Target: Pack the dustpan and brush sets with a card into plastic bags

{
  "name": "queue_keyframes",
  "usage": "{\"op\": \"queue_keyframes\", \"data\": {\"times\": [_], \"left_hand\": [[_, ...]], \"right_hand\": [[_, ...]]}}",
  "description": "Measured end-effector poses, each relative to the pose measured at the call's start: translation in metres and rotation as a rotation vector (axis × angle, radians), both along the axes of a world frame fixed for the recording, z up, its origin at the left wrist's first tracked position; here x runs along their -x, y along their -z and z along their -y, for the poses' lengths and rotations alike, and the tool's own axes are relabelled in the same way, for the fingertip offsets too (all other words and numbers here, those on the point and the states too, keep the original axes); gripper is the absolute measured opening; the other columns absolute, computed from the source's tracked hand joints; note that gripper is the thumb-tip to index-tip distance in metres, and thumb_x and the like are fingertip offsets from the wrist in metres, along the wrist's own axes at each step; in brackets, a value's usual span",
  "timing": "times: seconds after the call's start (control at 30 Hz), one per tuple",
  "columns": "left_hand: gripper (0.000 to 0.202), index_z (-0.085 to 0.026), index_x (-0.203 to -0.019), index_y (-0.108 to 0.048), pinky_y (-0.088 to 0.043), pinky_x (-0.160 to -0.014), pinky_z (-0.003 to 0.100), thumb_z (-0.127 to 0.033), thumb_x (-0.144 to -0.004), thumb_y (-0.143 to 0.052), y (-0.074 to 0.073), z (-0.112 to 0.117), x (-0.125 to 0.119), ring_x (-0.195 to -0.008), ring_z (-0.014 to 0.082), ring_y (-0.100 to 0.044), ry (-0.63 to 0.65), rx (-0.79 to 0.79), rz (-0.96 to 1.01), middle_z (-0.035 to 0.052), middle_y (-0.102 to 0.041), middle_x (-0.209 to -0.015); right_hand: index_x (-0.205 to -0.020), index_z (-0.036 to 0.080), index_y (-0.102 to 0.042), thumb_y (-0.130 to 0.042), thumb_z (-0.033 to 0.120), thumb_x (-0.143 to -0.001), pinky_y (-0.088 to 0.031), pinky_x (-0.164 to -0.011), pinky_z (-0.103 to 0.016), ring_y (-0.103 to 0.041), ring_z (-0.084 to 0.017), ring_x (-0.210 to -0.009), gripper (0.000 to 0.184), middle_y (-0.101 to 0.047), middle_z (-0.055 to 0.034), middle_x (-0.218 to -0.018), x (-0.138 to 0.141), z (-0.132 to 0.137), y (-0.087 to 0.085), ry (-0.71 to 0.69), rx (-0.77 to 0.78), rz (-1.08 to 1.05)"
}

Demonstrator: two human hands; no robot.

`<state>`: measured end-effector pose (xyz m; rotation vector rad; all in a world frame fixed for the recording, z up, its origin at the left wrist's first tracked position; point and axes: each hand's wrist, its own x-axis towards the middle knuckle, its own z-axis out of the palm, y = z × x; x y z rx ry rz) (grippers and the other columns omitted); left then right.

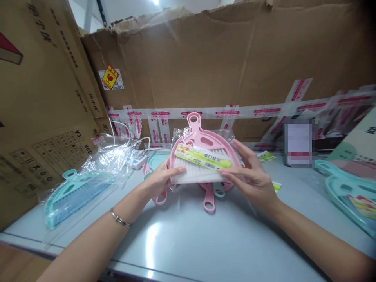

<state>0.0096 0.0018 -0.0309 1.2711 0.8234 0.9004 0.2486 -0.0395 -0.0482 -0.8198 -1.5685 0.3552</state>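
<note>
Between my two hands, above the table, is a pink dustpan and brush set [205, 138] with white bristles, its ring handle pointing up. A yellow-green label [202, 156] lies across its front, and clear plastic shows around it. My left hand [161, 172] grips the lower left corner, thumb on the front. The thumb and fingers of my right hand [252, 176] pinch the right side by the label's end. Behind and below lie more dustpans, partly hidden; a pink handle [209, 201] and a teal handle [219, 190] stick out toward me.
On the left lies a teal dustpan set [79, 192] in clear plastic, near a white power strip [136, 160]. Another teal set [352, 192] is at the right, with a phone [299, 143] propped behind. Large cardboard boxes [188, 62] wall the back and left of the table [176, 235].
</note>
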Motion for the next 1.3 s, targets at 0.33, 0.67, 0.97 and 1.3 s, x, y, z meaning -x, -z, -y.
{"op": "queue_keyframes", "data": {"times": [0.33,0.67,0.97,1.3], "left_hand": [[0.066,-0.024,-0.135,-0.042,-0.050,-0.091,0.035,-0.038,-0.076,-0.067,0.008,-0.007,0.003,-0.107,0.0234,-0.059,0.034,-0.310,-0.044,0.0109,-0.058,-0.125],[0.127,-0.039,-0.145,0.003,-0.036,-0.104,0.056,-0.061,-0.048,-0.077,0.010,-0.004,0.002,-0.134,0.0378,-0.029,0.065,-1.256,-0.238,0.0131,-0.022,-0.146],[0.033,-0.026,-0.106,-0.055,-0.057,-0.052,0.022,-0.025,-0.076,-0.069,0.014,0.007,-0.010,-0.072,0.0101,-0.059,-0.202,-1.074,-0.196,0.0022,-0.047,-0.099],[0.067,-0.032,-0.138,-0.019,-0.061,-0.066,0.032,-0.024,-0.084,-0.058,0.016,0.006,-0.011,-0.098,0.0232,-0.060,-0.305,-0.874,-0.080,0.0082,-0.054,-0.119]], "right_hand": [[-0.070,0.025,-0.075,-0.073,0.039,-0.068,-0.052,-0.053,-0.029,-0.062,-0.018,-0.064,0.014,-0.070,-0.0028,-0.073,0.010,-0.004,0.017,0.071,0.277,-0.229],[-0.075,0.029,-0.073,-0.071,0.033,-0.075,-0.050,-0.062,-0.029,-0.063,-0.018,-0.070,0.004,-0.071,0.0003,-0.074,0.007,-0.004,0.015,0.329,-0.032,-0.311],[-0.105,0.030,-0.069,-0.070,0.031,-0.076,-0.056,-0.072,-0.033,-0.066,-0.020,-0.085,0.029,-0.069,-0.0008,-0.102,0.011,0.003,0.014,0.307,-0.087,-0.224],[-0.145,0.038,-0.009,-0.067,0.032,-0.079,-0.054,-0.085,-0.037,-0.059,-0.022,-0.111,0.088,-0.059,-0.0040,-0.124,0.013,0.000,0.007,-0.178,0.252,-0.470]]}}
